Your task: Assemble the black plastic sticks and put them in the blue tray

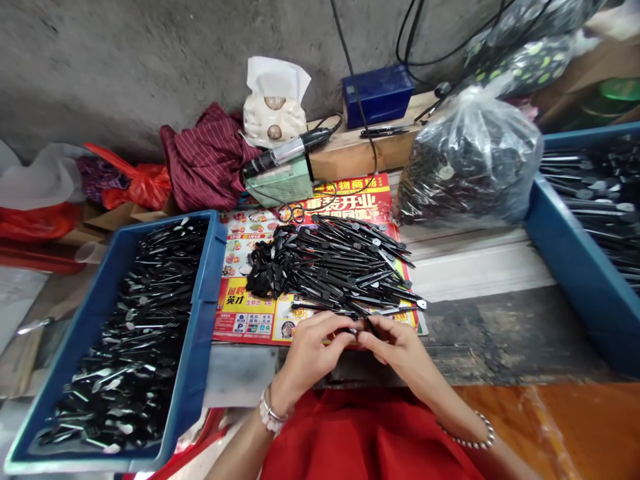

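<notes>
My left hand (pixel 320 343) and my right hand (pixel 395 343) meet at the near edge of a printed flyer (pixel 245 307). Fingers of both are pinched together around a small, slim black part (pixel 369 325), mostly hidden by the fingertips. Just beyond them lies a heap of long, thin black pieces (pixel 345 260) with rounded, shiny ends. At its left side is a pile of shorter black pieces (pixel 270 263). Both piles rest on the red and yellow flyer.
Blue bins (pixel 200 340) stand left and, as a second blue bin (pixel 565 247), right, filled with black parts. Behind are a clear bag (pixel 470 160) of dark pieces, a corded handheld tool (pixel 287 152) on a green box (pixel 283 183), tissues (pixel 275 100) and a dark blue box (pixel 379 95).
</notes>
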`<state>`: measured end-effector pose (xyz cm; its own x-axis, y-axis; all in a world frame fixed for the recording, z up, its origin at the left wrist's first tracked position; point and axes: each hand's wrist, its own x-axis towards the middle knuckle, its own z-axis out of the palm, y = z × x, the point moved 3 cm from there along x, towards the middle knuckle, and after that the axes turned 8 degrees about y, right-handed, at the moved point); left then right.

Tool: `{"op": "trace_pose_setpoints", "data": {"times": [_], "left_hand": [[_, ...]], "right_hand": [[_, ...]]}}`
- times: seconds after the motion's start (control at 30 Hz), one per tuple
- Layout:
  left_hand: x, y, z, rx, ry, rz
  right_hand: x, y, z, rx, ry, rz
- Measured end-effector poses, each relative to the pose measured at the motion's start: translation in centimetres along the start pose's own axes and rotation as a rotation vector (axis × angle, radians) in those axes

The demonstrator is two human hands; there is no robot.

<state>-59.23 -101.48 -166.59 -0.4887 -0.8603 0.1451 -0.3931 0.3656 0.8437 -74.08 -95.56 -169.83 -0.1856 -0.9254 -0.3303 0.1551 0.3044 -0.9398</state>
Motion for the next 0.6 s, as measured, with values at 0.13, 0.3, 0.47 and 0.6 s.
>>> {"op": "trace_pose_setpoints", "data": {"times": [0.13,0.3,0.47,0.6], "left_hand": [[-0.3,-0.8,0.9,-0.348,-0.109,-0.32],[-0.1,-1.6,0.8,-0.467,-0.091,-0.419],[0.7,-2.2,-1.3,-0.366,0.049,-0.412],[1.4,-1.5,-2.1,-0.277,0.018,-0.383]], "right_hand": [[-0.1,0.6,-0.3,-0.094,0.063,-0.08],[-0.5,0.1,-0.4,-0.261,0.021,-0.186],[-0.6,-0.2,-1.2,-0.39,0.033,-0.328],[-0.6,0.2,-1.4,-0.421,-0.044,-0.347]]}}
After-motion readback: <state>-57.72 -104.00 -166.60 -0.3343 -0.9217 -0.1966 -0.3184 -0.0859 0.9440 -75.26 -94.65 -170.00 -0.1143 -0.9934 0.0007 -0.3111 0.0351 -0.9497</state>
